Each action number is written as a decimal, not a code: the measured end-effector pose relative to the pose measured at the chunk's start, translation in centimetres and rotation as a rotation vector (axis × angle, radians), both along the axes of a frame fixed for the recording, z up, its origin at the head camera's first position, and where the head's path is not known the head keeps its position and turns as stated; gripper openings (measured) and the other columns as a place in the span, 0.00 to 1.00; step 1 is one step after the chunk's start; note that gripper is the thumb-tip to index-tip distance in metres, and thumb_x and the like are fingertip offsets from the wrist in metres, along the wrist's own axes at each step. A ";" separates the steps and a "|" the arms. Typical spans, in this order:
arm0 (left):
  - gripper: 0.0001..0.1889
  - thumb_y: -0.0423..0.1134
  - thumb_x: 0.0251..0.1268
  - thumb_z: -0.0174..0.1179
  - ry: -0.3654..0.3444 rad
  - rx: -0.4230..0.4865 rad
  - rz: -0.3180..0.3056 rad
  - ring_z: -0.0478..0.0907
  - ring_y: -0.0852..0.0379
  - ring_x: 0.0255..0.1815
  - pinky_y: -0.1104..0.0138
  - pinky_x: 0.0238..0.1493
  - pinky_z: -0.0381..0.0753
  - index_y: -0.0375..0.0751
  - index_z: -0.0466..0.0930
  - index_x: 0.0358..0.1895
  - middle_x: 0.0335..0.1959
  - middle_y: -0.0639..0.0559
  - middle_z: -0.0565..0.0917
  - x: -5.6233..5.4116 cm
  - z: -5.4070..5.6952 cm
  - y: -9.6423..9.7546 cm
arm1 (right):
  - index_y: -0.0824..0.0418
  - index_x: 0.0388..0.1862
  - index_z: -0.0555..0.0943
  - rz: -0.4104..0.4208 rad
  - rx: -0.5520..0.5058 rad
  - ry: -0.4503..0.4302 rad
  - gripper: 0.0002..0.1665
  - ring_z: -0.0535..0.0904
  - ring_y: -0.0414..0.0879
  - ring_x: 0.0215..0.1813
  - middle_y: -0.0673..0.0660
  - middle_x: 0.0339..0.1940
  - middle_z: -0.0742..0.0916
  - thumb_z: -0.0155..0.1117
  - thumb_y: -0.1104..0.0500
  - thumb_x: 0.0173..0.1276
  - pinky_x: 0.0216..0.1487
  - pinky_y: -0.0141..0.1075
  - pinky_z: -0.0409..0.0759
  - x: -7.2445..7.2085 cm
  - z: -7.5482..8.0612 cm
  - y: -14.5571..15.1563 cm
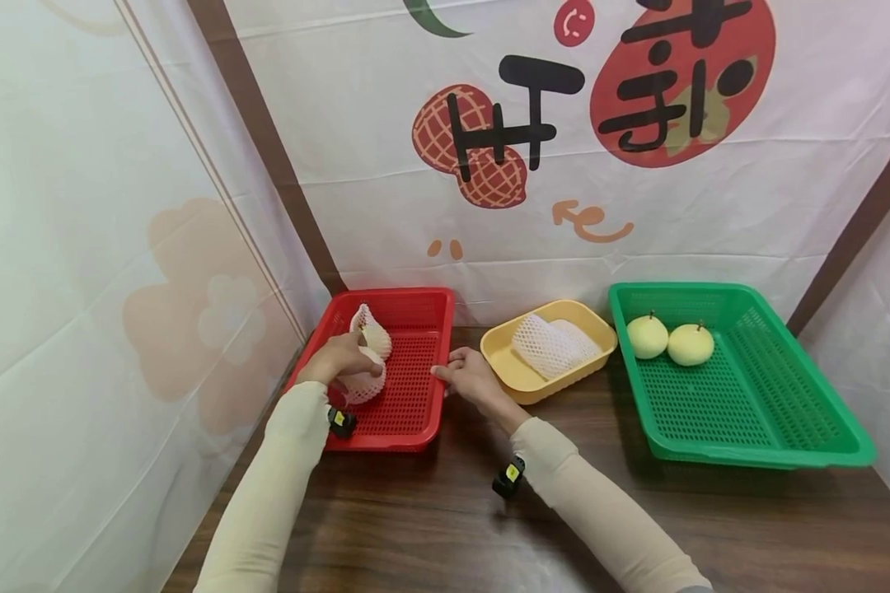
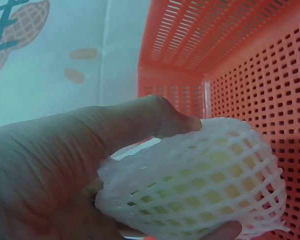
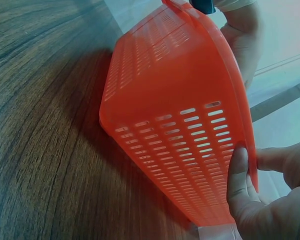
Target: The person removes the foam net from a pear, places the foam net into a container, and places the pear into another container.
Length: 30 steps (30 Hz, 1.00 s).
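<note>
My left hand (image 1: 339,360) reaches into the red basket (image 1: 413,403) from its left side. It grips a pale yellow pear in a white foam net (image 2: 205,185), with the thumb over the top and a fingertip showing below. Just beyond it in the basket lies another netted pear (image 1: 377,339), its net gathered to a point. My right hand (image 1: 476,375) pinches the basket's right rim. In the right wrist view, the fingers press on both sides of the slotted wall (image 3: 177,135).
Right of the red basket stands a yellow tray (image 1: 495,350) with white foam nets (image 1: 545,344) in it. A larger green basket (image 1: 742,453) at the right holds two bare pears (image 1: 690,344) in its far left corner. Printed cloth hangs behind the wooden table (image 1: 415,527).
</note>
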<state>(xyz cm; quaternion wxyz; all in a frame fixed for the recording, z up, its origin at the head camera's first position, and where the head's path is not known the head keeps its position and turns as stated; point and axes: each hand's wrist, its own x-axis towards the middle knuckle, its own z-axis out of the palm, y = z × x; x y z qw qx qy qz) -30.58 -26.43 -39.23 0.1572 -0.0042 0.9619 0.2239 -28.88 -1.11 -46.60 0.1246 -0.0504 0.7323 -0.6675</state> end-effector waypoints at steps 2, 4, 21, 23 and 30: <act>0.35 0.46 0.63 0.71 -0.005 0.024 0.006 0.81 0.35 0.57 0.49 0.42 0.91 0.31 0.69 0.66 0.67 0.27 0.75 0.1 0.2 0.2 | 0.77 0.62 0.73 -0.002 0.007 0.004 0.26 0.83 0.42 0.29 0.56 0.34 0.85 0.70 0.62 0.76 0.45 0.49 0.91 0.1 0.0 0.0; 0.35 0.45 0.64 0.71 -0.010 0.050 0.016 0.81 0.33 0.59 0.49 0.41 0.91 0.30 0.68 0.67 0.68 0.26 0.74 0.3 0.3 0.4 | 0.77 0.62 0.73 -0.002 0.013 0.006 0.26 0.83 0.43 0.28 0.56 0.34 0.85 0.70 0.61 0.76 0.46 0.51 0.91 0.1 0.0 0.0; 0.37 0.45 0.63 0.72 0.013 0.032 0.017 0.84 0.38 0.52 0.51 0.41 0.92 0.33 0.68 0.72 0.65 0.28 0.76 1.0 1.7 2.5 | 0.79 0.63 0.72 -0.003 0.004 0.017 0.27 0.82 0.43 0.27 0.55 0.32 0.84 0.69 0.61 0.76 0.31 0.33 0.85 0.2 -0.1 0.0; 0.38 0.45 0.63 0.72 0.016 0.031 0.021 0.85 0.38 0.51 0.51 0.41 0.92 0.34 0.68 0.72 0.64 0.28 0.76 1.0 1.8 2.8 | 0.79 0.63 0.72 -0.001 0.001 0.021 0.28 0.82 0.42 0.27 0.55 0.32 0.84 0.70 0.61 0.76 0.32 0.34 0.86 0.2 -0.2 0.0; 0.37 0.45 0.63 0.72 0.046 0.028 0.002 0.84 0.41 0.49 0.54 0.39 0.92 0.34 0.70 0.72 0.62 0.29 0.78 1.2 2.1 3.6 | 0.77 0.64 0.72 -0.005 0.021 0.023 0.29 0.85 0.44 0.28 0.58 0.36 0.86 0.71 0.60 0.75 0.34 0.38 0.89 0.2 0.0 0.1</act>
